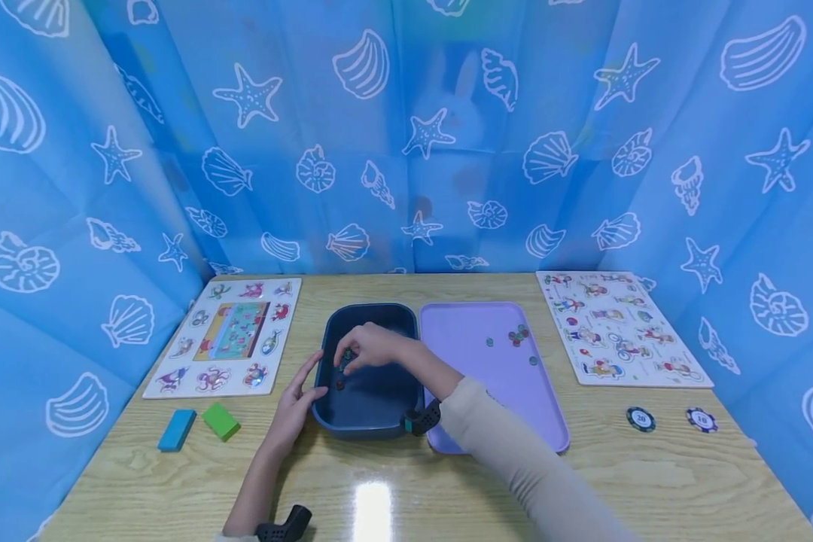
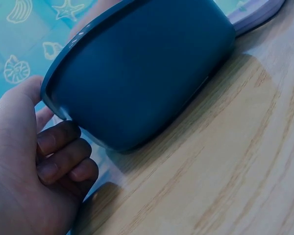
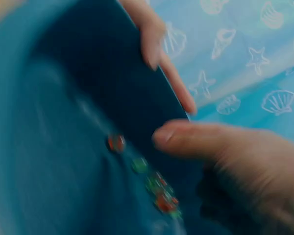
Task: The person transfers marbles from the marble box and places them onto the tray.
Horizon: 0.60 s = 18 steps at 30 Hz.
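A dark blue bin (image 1: 362, 433) stands on the table. My left hand (image 1: 293, 410) holds its left rim; in the left wrist view the thumb side meets the rim and the other fingers (image 2: 63, 154) curl beside the outer wall. My right hand (image 1: 373, 346) reaches down inside, thumb and forefinger apart, over small red and green glass beads (image 3: 162, 198) along the bottom edge by the left wall. One red bead (image 3: 115, 143) lies slightly apart from the others. The right hand's lower fingers are in shadow in its wrist view.
A purple tray (image 1: 457, 331) with several beads (image 1: 517, 336) stands right of the bin, under my right forearm. Picture puzzle boards lie left (image 1: 284, 301) and right (image 1: 637, 369). Blue (image 1: 177, 430) and green (image 1: 220, 421) blocks lie at left, two poker chips (image 1: 640, 419) at right.
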{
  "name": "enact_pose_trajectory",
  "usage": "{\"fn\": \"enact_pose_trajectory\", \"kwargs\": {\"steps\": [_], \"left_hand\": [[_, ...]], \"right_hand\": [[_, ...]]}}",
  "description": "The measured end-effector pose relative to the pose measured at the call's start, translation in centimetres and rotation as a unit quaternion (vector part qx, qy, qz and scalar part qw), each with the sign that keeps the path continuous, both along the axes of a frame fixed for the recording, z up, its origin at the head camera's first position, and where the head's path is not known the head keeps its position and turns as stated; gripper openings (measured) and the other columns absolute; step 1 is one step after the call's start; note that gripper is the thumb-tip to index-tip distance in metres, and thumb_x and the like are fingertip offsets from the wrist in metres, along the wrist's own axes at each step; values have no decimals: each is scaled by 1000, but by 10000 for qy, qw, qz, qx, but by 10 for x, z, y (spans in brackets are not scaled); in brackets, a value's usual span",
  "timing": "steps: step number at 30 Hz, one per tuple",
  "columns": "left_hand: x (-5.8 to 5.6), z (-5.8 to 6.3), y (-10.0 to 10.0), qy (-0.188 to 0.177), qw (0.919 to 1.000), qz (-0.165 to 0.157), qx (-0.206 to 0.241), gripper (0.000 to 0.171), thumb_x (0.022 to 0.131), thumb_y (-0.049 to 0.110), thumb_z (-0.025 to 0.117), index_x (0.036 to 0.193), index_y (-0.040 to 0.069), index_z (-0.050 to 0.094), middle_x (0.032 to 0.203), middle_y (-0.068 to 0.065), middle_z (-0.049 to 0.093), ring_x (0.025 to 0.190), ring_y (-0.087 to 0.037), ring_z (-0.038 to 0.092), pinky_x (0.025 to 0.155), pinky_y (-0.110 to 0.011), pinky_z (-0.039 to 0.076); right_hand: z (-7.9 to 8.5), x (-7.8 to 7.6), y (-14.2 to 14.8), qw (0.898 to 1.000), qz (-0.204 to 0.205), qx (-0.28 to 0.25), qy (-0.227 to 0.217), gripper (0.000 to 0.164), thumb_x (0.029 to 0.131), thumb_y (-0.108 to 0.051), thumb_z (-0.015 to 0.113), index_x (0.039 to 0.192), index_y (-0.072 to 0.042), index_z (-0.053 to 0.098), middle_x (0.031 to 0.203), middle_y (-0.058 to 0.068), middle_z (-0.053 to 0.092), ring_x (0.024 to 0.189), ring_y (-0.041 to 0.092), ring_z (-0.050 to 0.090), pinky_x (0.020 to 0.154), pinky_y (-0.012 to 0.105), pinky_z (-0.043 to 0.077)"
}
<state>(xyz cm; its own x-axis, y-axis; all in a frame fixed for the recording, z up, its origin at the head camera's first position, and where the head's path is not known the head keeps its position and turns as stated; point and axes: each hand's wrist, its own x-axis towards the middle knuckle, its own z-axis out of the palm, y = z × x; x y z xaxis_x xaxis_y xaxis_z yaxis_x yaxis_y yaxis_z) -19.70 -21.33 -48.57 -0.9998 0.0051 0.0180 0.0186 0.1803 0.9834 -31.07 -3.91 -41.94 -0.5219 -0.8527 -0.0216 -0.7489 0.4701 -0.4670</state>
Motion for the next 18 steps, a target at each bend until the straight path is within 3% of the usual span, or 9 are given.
{"fn": "enact_pose_trajectory", "kwargs": {"steps": [4, 5, 7, 9, 12, 14, 18], "left_hand": [[-1, 0, 0, -41, 10000, 22, 69, 51, 90, 19, 50, 137, 33, 33, 146, 5, 22, 81, -22, 58, 76, -21, 44], [-1, 1, 0, -56, 10000, 20, 67, 52, 90, 19, 50, 137, 32, 33, 147, 5, 21, 91, -20, 56, 77, -20, 43], [-1, 2, 0, -81, 9999, 36, 68, 52, 90, 19, 50, 137, 32, 33, 147, 4, 21, 90, -20, 55, 74, -19, 43], [0, 3, 0, -110, 9999, 45, 72, 52, 91, 20, 50, 138, 32, 32, 147, 3, 21, 70, -16, 55, 68, -19, 42], [0, 4, -1, -113, 9999, 22, 110, 52, 91, 20, 50, 138, 31, 31, 146, 2, 21, 47, -13, 42, 58, -21, 38], [1, 4, -1, -84, 9998, -18, 181, 52, 91, 19, 50, 139, 30, 31, 146, 1, 22, 45, -12, 41, 57, -21, 39], [1, 2, -1, -5, 9995, -49, 302, 53, 91, 15, 49, 139, 29, 31, 146, 2, 22, 57, -13, 56, 66, -21, 45]], "right_hand": [[-10, 4, -11, 9993, 149, 327, -63, 20, 77, -26, 70, 97, -22, 68, 57, -7, 40, 47, 6, 34, 53, 17, 31], [-12, 4, -13, 9991, 181, 376, -53, 20, 77, -26, 70, 97, -22, 68, 57, -7, 42, 47, 6, 35, 53, 17, 31], [-14, 6, -16, 9987, 211, 448, -74, 19, 77, -25, 70, 96, -21, 68, 59, -7, 45, 47, 5, 34, 48, 16, 28], [-16, 8, -19, 9984, 251, 514, -30, 17, 77, -25, 70, 94, -21, 69, 64, -8, 50, 50, 5, 36, 49, 16, 29], [-19, 11, -22, 9979, 224, 605, 61, 14, 78, -26, 69, 91, -21, 68, 68, -10, 54, 52, 4, 38, 49, 16, 30], [-21, 12, -22, 9977, 170, 639, 161, 13, 78, -28, 69, 89, -22, 68, 67, -11, 53, 53, 4, 38, 49, 16, 29], [-18, 12, -16, 9980, 2, 588, 212, 13, 78, -29, 69, 89, -24, 68, 56, -8, 42, 48, 5, 35, 47, 17, 26]]}}
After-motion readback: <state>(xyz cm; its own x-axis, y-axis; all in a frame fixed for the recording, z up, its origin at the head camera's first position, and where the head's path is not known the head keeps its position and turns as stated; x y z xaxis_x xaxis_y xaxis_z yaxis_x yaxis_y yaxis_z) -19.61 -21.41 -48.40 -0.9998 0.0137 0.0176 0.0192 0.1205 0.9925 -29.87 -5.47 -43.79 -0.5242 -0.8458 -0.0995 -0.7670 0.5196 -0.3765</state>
